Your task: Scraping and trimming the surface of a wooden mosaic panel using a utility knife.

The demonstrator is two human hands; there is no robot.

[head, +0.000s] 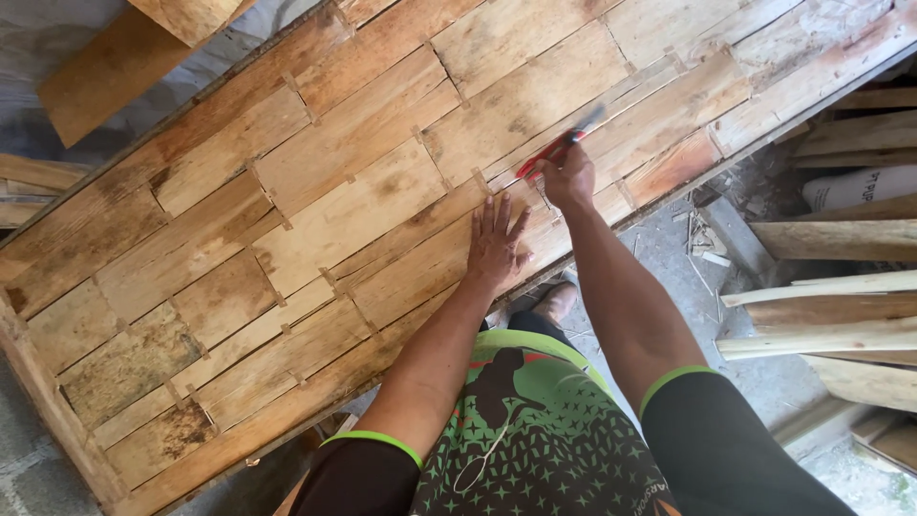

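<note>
Off to the right, split wooden slats (821,315) lie stacked on the ground, with a white sack (860,186) behind them. A loose plank (115,67) leans at the upper left. Wood scraps (702,244) litter the grey concrete floor (669,258). Below the bench edge, what may be a brown shoe (557,301) shows.

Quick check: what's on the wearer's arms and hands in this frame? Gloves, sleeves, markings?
No gloves: left hand and right hand are bare, forearms uncovered. Short black sleeves end above the elbows, each with a bright green cuff band. The shirt body is green and black with a star pattern. No watch or rings visible.
</note>
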